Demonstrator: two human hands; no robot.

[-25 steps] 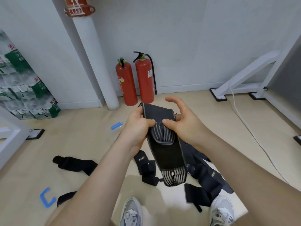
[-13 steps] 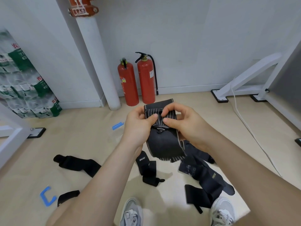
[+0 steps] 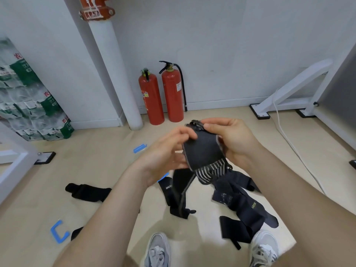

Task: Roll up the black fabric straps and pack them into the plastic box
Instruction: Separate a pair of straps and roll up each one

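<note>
I hold a black fabric strap (image 3: 202, 153) with a grey-striped end, partly rolled, above the floor. My right hand (image 3: 234, 139) pinches its upper rolled edge and cups its right side. My left hand (image 3: 167, 153) is blurred, fingers touching the strap's left side. More black straps lie on the floor below: one pile (image 3: 244, 205) at the right, one strap (image 3: 174, 197) in the middle, another (image 3: 87, 191) to the left. No plastic box is in view.
Two red fire extinguishers (image 3: 161, 97) stand by the wall beside a white pipe (image 3: 115, 74). Packs of bottled water (image 3: 28, 97) sit at left. A white cable (image 3: 292, 143) and white stand legs (image 3: 289, 93) are at right. My shoes (image 3: 158, 251) are at bottom.
The strap has been rolled shorter, so only its striped end hangs below. Both hands moved right and slightly up; my left hand shifted along the strap's left side.
</note>
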